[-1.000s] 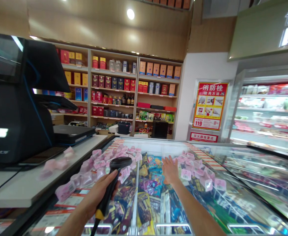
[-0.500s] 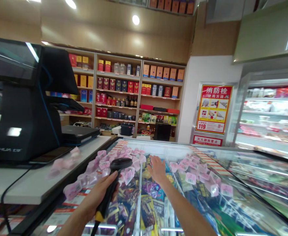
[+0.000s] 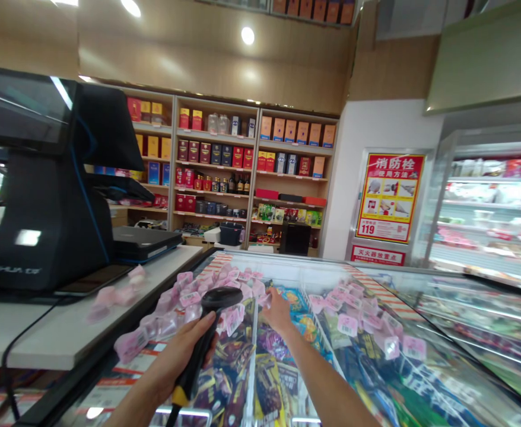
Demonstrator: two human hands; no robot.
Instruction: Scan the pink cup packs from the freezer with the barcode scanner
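My left hand (image 3: 193,347) is wrapped round the handle of a black barcode scanner (image 3: 221,296) with a yellow band near its cable end. Its head points forward above the freezer's left side. My right hand (image 3: 278,313) reaches over the middle, fingers pinched at a small pink translucent plastic piece (image 3: 264,300) beside the divider. Similar pink pieces with barcode labels (image 3: 234,317) lie heaped along the left side, and another pile (image 3: 348,324) lies to the right. Below my hands are packaged frozen treats (image 3: 269,385) in yellow, purple and blue wrappers.
On the left counter (image 3: 42,341) stands a black checkout terminal (image 3: 47,213), with a cable hanging over the edge and more pink pieces (image 3: 113,295) near it. Shelves of boxes and bottles (image 3: 216,157) line the back wall. A lit display fridge (image 3: 494,207) is at right.
My right hand has moved slightly left, and its spread fingers have closed at a pink piece by the divider. My left hand keeps holding the scanner in nearly the same place.
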